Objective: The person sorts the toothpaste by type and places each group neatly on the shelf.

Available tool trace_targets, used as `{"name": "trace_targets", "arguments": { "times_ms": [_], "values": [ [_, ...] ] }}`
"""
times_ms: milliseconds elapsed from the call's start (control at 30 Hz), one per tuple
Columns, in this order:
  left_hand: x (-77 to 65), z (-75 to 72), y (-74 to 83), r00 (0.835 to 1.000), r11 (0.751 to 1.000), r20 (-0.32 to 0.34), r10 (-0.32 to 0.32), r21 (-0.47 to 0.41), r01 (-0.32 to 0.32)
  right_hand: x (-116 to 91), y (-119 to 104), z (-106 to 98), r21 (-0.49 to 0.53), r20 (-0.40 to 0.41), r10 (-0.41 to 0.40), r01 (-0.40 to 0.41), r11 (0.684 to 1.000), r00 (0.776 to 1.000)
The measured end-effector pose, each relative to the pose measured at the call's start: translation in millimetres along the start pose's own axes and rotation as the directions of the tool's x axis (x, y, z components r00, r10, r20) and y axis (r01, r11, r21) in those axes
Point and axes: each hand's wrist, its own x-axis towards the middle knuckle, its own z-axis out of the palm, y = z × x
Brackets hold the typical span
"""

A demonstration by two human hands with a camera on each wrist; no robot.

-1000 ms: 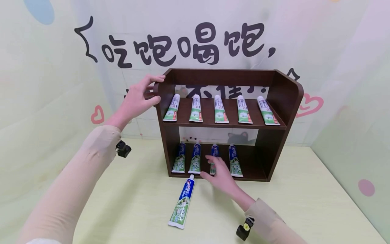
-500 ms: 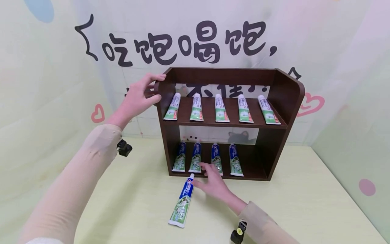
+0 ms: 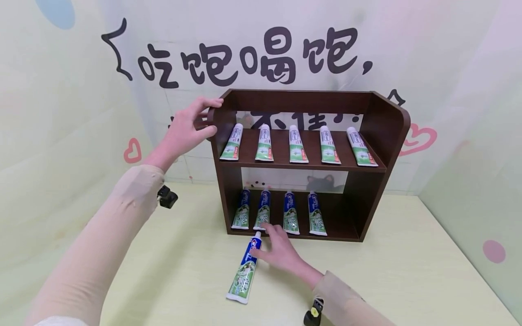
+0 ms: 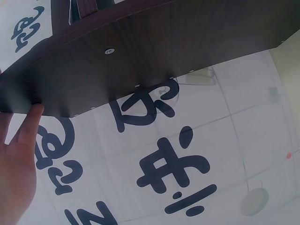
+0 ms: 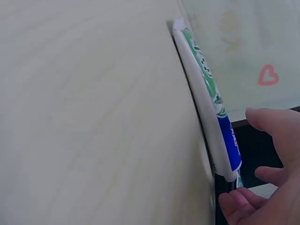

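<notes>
My left hand holds the left side panel of a dark brown two-tier shelf; in the left wrist view the thumb presses the panel's outer face. A blue, green and white toothpaste tube lies on the table in front of the shelf, its cap pointing at the lower tier. Over the tube's cap end hovers my right hand, fingers spread and loosely bent. In the right wrist view this hand has its thumb apart from the tube, with fingertips close by the cap.
Several white-and-green toothpaste tubes lie in a row on the upper tier. On the lower tier lie several blue-and-green tubes, left of a bare stretch of board. A printed curtain hangs behind the pale table.
My right hand has moved left and toward me, from in front of the lower-tier tubes to over the loose toothpaste tube. The left hand stays on the shelf panel.
</notes>
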Motion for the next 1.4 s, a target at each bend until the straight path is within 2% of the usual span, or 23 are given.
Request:
{"name": "trace_targets", "arguments": {
  "times_ms": [200,633,1033,1400],
  "values": [
    [-1.0,-0.2,0.9,1.000,1.000,0.000,-0.003,-0.005,0.003,1,-2,9,-0.042,0.043,0.028,-0.027,0.999,0.999],
    [0.7,-0.1,0.5,1.000,1.000,-0.002,-0.001,0.015,0.001,4,-6,16,-0.117,0.043,0.021,-0.016,0.993,0.999],
    [0.7,-0.5,-1.9,1.000,1.000,0.001,0.004,0.016,-0.004,8,-2,12,-0.094,0.171,-0.015,0.031,0.995,0.985],
    [-0.1,-0.4,-0.8,1.000,1.000,-0.001,0.001,0.015,-0.001,9,-1,1,-0.064,0.312,-0.069,0.093,0.994,0.948]
  ]
}}
